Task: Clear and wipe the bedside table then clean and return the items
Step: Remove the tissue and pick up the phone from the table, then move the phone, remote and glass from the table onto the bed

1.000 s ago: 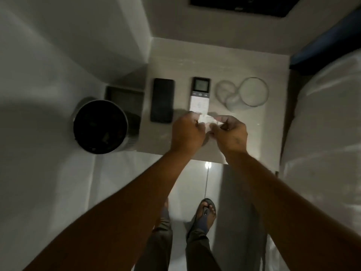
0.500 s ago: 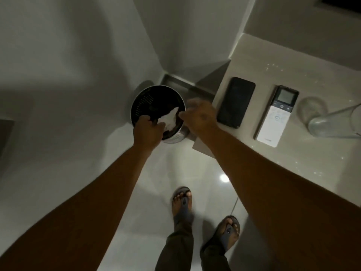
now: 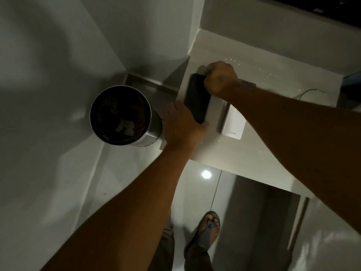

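A black phone (image 3: 197, 98) lies on the pale bedside table (image 3: 224, 153), near its left edge. My left hand (image 3: 181, 126) grips the phone's near end and my right hand (image 3: 220, 78) grips its far end. Just right of the phone lies a white remote (image 3: 233, 124), partly hidden under my right forearm. The crumpled white tissue (image 3: 125, 127) sits inside the round metal bin (image 3: 120, 114) on the floor left of the table.
A glass (image 3: 310, 92) shows only as a thin rim behind my right forearm at the table's right. Walls close in on the left and behind. My sandalled feet (image 3: 207, 229) stand on the glossy floor below the table edge.
The tissue I held over the table went into the bin. Both hands then moved from the bin to the phone and closed on its two ends.
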{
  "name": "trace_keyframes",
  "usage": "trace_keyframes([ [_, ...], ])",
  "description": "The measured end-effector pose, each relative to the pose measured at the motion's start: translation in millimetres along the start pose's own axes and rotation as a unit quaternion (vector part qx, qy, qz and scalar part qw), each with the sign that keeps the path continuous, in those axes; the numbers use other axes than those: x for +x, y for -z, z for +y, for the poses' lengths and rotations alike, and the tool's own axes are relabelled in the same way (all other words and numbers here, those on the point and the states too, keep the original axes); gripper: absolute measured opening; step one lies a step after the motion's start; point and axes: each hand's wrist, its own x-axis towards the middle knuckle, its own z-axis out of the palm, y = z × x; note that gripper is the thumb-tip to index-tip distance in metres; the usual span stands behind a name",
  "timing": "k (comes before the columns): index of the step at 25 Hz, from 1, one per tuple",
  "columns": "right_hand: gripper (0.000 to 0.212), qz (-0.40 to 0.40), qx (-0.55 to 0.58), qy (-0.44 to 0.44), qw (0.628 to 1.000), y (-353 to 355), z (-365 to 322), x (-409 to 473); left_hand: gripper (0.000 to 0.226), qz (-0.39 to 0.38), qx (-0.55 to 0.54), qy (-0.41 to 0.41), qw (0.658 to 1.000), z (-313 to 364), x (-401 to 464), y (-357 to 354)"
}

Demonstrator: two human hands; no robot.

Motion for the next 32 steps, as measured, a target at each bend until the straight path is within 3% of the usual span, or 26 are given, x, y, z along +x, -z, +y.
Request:
trace_keyframes([
  [8, 0.029, 0.046, 0.133, -0.012, 0.99, 17, 14, -95, 0.079, 0.005, 0.017, -0.057, 0.998, -15, -58, 42],
  [14, 0.025, 0.185, 0.209, -0.079, 0.957, 88, 113, -229, 0.077, -0.049, 0.029, -0.23, 0.971, 84, -144, 56],
  [16, 0.026, 0.266, 0.219, -0.124, 0.931, 123, 162, -285, 0.079, -0.084, 0.022, -0.3, 0.95, 135, -173, 41],
  [20, 0.03, 0.412, 0.209, -0.277, 0.842, 172, 281, -399, 0.078, -0.188, -0.003, -0.444, 0.876, 248, -248, -22],
  [23, 0.034, 0.422, 0.266, -0.388, 0.775, 180, 355, -445, 0.074, -0.252, 0.033, -0.502, 0.827, 315, -287, -73],
  [26, 0.03, 0.387, 0.297, -0.448, 0.749, 175, 400, -449, 0.072, -0.295, 0.083, -0.523, 0.795, 350, -299, -108],
  [29, 0.027, 0.362, 0.258, -0.458, 0.77, 172, 403, -444, 0.073, -0.293, 0.074, -0.528, 0.794, 352, -296, -111],
  [32, 0.023, 0.5, 0.129, -0.356, 0.779, 164, 356, -422, 0.086, -0.276, 0.026, -0.48, 0.832, 307, -269, -80],
])
